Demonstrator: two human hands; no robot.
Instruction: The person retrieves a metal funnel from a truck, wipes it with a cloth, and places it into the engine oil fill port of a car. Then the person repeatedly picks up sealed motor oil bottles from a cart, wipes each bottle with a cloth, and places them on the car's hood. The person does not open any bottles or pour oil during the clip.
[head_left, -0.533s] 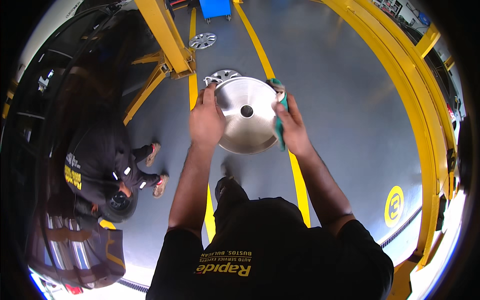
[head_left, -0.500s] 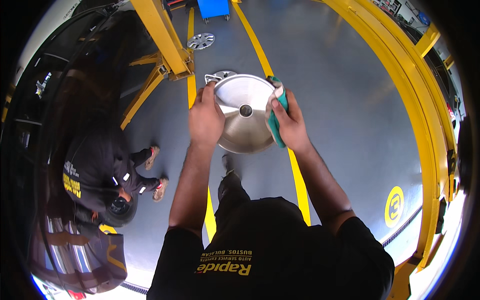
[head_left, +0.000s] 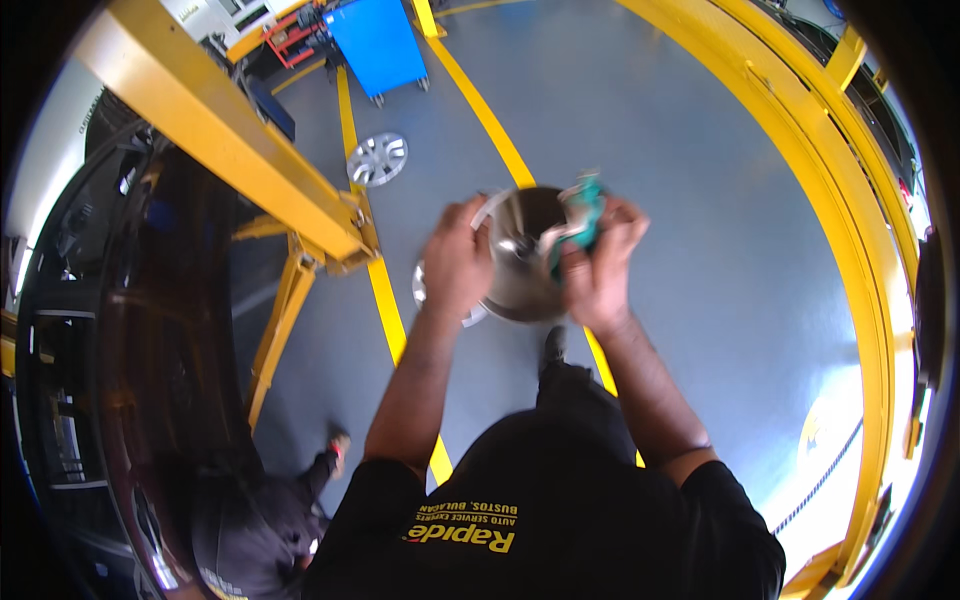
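Metal dish (head_left: 522, 287) held above the grey floor (head_left: 700, 230)

The left hand (head_left: 460, 262) curls around the dish's left rim. The half-closed right hand (head_left: 603, 272) clasps a green-and-white cloth (head_left: 582, 215) at its right side. A silver hubcap (head_left: 372, 165) lies beyond, near a yellow lift post (head_left: 240, 140).

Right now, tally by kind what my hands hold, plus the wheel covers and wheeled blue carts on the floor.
Round silver metal part, between the hands: 1
Green-and-white cloth, in the right hand: 1
Silver wheel covers, one partly hidden behind the left hand: 2
Wheeled blue cart: 1
Total: 5
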